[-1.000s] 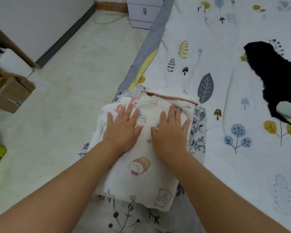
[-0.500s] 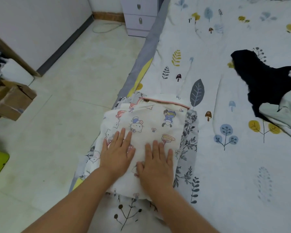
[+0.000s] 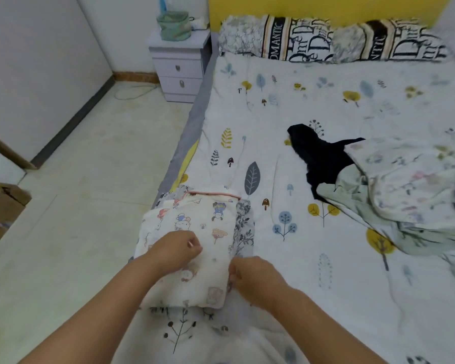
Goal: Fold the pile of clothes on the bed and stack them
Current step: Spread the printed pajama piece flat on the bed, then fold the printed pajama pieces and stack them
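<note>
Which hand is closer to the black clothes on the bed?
The right hand. It sits at the right edge of the folded cartoon cloth, on the side toward the black garment. The left hand rests farther left on that cloth.

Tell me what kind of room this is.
A home bedroom, most likely: a bed with a leaf-print sheet, two pillows against a yellow headboard, and a small nightstand with drawers beside it. Clothes are being folded on the bed.

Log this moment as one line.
fold | both hands gripping cartoon-print garment on stack | black garment unfolded on bed
</note>
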Tool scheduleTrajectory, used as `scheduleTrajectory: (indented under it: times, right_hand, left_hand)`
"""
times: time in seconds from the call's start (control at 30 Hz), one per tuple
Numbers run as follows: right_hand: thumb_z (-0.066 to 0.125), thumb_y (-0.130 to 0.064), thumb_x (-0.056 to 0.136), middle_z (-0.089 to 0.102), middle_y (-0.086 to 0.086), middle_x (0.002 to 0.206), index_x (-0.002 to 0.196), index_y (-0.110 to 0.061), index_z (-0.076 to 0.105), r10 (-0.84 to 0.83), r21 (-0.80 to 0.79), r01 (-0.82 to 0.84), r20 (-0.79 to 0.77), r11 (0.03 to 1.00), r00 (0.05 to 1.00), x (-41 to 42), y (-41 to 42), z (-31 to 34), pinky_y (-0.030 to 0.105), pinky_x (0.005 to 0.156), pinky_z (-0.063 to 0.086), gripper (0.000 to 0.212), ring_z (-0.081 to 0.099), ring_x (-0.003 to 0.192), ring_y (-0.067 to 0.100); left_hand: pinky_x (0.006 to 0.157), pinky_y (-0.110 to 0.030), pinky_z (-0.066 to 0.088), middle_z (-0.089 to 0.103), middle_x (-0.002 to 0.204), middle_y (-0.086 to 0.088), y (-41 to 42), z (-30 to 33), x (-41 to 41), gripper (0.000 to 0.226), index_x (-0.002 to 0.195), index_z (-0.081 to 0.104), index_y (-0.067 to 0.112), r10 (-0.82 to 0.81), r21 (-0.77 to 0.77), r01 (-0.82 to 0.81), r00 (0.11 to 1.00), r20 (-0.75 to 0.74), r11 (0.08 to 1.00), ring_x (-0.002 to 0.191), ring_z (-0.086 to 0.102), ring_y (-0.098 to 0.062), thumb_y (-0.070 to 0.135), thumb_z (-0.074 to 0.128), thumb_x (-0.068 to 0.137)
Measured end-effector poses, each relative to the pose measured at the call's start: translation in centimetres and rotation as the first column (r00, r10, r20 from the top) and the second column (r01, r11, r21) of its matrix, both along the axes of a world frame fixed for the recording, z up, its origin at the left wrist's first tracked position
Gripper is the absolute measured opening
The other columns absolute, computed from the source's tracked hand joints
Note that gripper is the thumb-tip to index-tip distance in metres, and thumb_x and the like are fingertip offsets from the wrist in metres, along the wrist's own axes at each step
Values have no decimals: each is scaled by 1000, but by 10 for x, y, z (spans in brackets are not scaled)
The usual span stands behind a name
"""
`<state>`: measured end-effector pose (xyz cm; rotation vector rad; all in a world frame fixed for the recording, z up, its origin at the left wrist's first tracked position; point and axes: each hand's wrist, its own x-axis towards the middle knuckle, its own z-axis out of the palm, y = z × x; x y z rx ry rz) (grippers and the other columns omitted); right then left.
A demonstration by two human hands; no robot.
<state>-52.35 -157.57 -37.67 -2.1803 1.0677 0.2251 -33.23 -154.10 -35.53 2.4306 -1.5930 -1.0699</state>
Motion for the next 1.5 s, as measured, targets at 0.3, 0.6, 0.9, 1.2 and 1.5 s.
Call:
scheduleTrajectory:
  times: [0.3,0.6,0.9,1.2,1.5]
  right_hand:
    - [43,-24,94,59,5,117,117,-16,56,-159,-97,147,-130,984,979,-133,-22,78,27,79,41,28,55,105,23]
    - [45,-27,94,58,6,119,117,-16,56,-293,-130,268,-258,955,921,-275,-67,133,28,83,42,28,54,108,24]
    - [42,-27,95,52,5,128,123,-16,52,-321,-160,282,-340,946,884,-407,-142,156,28,86,41,31,51,113,23]
    - [39,-18,96,55,6,123,119,-14,53,-328,-167,284,-381,944,865,-475,-215,105,21,70,33,27,54,109,21]
    - [36,-15,95,52,5,121,102,-22,43,-392,-236,326,-336,915,856,-471,-283,14,24,76,36,13,52,110,21]
  left_hand:
    - [60,-20,36,56,82,2,-40,80,-108,17,80,52,15,-197,-49,194,978,-71,980,72,48,-11,24,47,94]
    - [59,-21,34,51,77,7,-92,127,-223,20,74,45,22,-372,-30,372,928,3,928,73,46,-11,27,45,93]
    - [69,-23,38,54,94,3,-164,122,-350,14,92,49,18,-382,-7,382,924,16,924,83,50,-15,31,45,94]
    - [67,-22,37,57,110,-1,-215,65,-423,22,107,54,19,-320,54,318,947,25,946,87,49,-13,35,45,95]
    - [71,-21,36,54,92,11,-269,-10,-427,17,105,53,22,-239,13,239,964,116,971,91,51,-12,30,41,95]
